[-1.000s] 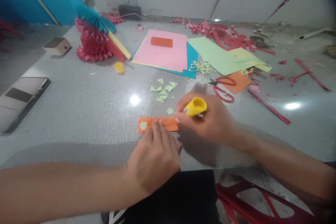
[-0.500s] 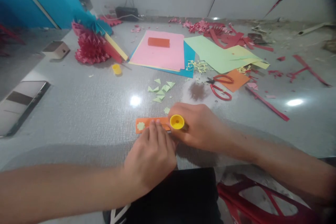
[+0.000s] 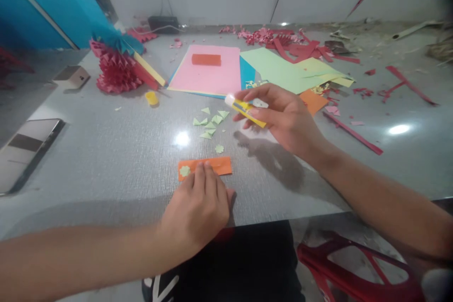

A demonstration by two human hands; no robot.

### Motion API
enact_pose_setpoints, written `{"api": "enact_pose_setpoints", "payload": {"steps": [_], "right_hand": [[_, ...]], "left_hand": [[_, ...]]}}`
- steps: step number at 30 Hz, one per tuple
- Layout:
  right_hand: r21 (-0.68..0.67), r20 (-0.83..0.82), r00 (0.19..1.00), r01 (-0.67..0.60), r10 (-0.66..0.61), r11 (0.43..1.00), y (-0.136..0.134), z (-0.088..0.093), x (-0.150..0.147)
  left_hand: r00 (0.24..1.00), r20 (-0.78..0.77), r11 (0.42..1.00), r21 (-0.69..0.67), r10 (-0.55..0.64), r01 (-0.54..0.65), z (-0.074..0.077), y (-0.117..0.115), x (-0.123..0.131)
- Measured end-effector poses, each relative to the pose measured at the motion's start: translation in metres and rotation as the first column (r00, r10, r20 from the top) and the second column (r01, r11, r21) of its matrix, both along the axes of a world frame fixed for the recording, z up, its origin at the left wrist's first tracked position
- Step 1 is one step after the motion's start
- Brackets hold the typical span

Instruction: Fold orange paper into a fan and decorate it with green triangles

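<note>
My right hand [image 3: 286, 115] is raised over the table and holds a yellow glue stick [image 3: 247, 111], its white tip uncovered and pointing up to the left. Flat fingers of my left hand [image 3: 200, 203] press on an orange paper strip [image 3: 223, 166] near the front edge. A pale green paper flower [image 3: 184, 171] lies on the strip's left end. Another small green flower [image 3: 219, 149] rests just beyond the strip. Several folded green paper pieces [image 3: 210, 122] are scattered farther back. The yellow glue cap [image 3: 152, 99] lies to their left. My right hand hides the scissors.
Behind are pink sheets [image 3: 212, 75], a red rolled paper [image 3: 206, 60] and green paper [image 3: 274, 66]. A pleated red paper flower [image 3: 116, 68] stands left, near a phone [image 3: 26, 151]. Red scraps [image 3: 300, 47] litter the back right. A red chair [image 3: 357, 264] stands below the table.
My right hand has lifted the glue stick off the orange strip and moved it back and right, tilting it tip-up. My left hand stays on the strip. The view has shifted slightly.
</note>
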State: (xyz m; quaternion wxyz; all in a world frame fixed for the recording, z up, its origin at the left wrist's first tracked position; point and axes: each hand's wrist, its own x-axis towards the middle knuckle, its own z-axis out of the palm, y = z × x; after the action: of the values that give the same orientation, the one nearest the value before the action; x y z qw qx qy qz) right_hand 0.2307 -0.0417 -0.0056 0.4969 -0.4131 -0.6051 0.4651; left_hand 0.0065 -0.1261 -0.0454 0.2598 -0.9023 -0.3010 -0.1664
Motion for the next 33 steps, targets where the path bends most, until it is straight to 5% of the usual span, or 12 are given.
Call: {"api": "enact_pose_setpoints", "payload": {"steps": [6, 11, 15, 19, 27, 33], "right_hand": [[-0.039, -0.025, 0.998, 0.064, -0.065, 0.997, 0.009, -0.003, 0.007], [0.177, 0.224, 0.966, 0.091, -0.130, 0.980, -0.008, 0.004, -0.003], [0.312, 0.370, 0.926, -0.047, -0.076, 0.949, -0.023, 0.001, -0.016], [0.465, 0.508, 0.861, -0.255, -0.020, 0.848, -0.030, -0.009, -0.026], [0.323, 0.611, 0.770, -0.454, 0.183, 0.830, -0.028, -0.022, -0.032], [0.246, 0.767, 0.616, -0.540, 0.179, 0.805, -0.037, -0.014, -0.031]], "left_hand": [[1.000, -0.001, 1.000, 0.008, -0.010, 0.010, 0.000, 0.001, -0.002], [1.000, 0.009, 1.000, 0.004, -0.015, 0.015, -0.002, 0.001, -0.002], [1.000, 0.013, 1.000, -0.004, 0.001, 0.000, -0.003, 0.000, -0.001], [1.000, 0.017, 1.000, -0.014, -0.012, 0.013, -0.003, 0.001, -0.002], [0.999, -0.033, 1.000, 0.012, 0.011, -0.010, -0.001, 0.000, -0.001], [0.998, -0.067, 1.000, 0.002, 0.017, -0.017, 0.001, -0.001, -0.001]]}}
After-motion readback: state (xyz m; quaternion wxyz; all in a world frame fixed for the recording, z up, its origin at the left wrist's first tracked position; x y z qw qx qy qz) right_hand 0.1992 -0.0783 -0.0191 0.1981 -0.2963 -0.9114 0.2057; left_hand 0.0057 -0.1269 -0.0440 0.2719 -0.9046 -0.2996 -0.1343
